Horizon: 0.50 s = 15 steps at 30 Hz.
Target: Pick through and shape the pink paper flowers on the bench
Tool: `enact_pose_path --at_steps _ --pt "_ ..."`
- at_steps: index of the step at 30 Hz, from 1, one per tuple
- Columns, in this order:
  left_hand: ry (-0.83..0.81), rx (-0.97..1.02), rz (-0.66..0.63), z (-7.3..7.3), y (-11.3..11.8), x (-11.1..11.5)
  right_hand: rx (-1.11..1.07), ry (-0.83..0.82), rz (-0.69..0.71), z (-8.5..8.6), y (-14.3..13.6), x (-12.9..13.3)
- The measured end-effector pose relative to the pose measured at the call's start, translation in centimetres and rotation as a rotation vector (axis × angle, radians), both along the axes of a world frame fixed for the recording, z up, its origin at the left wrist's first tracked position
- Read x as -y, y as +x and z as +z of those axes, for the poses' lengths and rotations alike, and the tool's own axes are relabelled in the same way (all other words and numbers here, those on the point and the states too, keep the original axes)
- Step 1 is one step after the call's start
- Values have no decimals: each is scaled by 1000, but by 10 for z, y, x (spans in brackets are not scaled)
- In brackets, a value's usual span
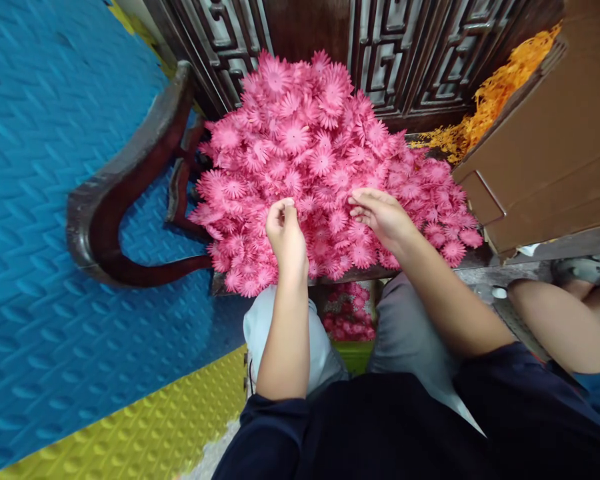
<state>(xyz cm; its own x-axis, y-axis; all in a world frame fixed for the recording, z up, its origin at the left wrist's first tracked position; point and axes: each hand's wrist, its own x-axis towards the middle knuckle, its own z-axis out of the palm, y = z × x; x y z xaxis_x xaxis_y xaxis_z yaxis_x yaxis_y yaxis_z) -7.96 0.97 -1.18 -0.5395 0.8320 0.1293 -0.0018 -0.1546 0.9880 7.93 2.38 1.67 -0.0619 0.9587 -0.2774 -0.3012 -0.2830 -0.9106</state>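
A large heap of pink artificial flower heads (295,137) covers the dark wooden seat in front of me. Over its front part is my left hand (285,227), closed, with thumb and forefinger pinched together; whatever they may hold is too small to make out. My right hand (377,212) is to the right, above the same heap, its fingers slightly curled and apart, with nothing visible in it. The two hands do not touch each other. More pink flowers (350,320) show lower down, between my knees.
A curved dark wooden armrest (100,220) stands at the left over blue matting (30,233). Carved wooden panels (310,40) rise behind the heap. At the right are a cardboard box (555,153), orange material (505,80) and another person's bare leg (560,320).
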Motion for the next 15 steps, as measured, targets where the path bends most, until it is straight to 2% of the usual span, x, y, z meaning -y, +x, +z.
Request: enact_pose_path --at_steps 6,11,15 --pt "-9 5 -13 5 -2 4 0 149 97 -5 -19 0" --pt "-13 1 -3 5 -8 8 -39 86 185 -13 -33 -2" --pt "6 28 -1 10 -13 14 -31 66 202 -14 -37 0"
